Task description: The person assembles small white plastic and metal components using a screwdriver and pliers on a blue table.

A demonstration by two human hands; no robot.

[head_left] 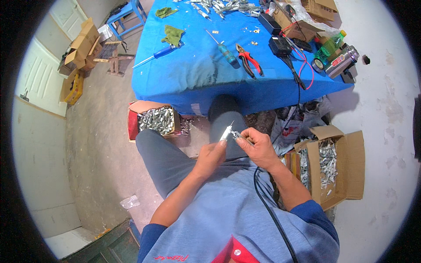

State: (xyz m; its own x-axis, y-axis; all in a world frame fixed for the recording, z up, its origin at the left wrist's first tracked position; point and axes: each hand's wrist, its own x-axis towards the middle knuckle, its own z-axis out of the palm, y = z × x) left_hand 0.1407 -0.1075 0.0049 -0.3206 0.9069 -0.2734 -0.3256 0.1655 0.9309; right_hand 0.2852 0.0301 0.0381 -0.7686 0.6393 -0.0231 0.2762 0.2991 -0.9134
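Above my lap, my left hand (211,157) is closed around a small white cylindrical part (226,133), with a thin metal pin sticking up from its top. Close against it on the right, my right hand (258,148) pinches a small grey metal piece (237,135) between thumb and fingers. That piece's tip meets or nearly meets the white part; its exact kind is too small to make out. Both hands are over my dark trousers, short of the table's near edge.
On the blue-covered table (175,83) lie red-handled pliers (249,61), a teal screwdriver (227,55), a blue screwdriver (164,51), green cloths, a heap of similar parts (226,6), adapters and a flask (342,61). Boxes of small parts stand below left (132,125) and right (353,164).
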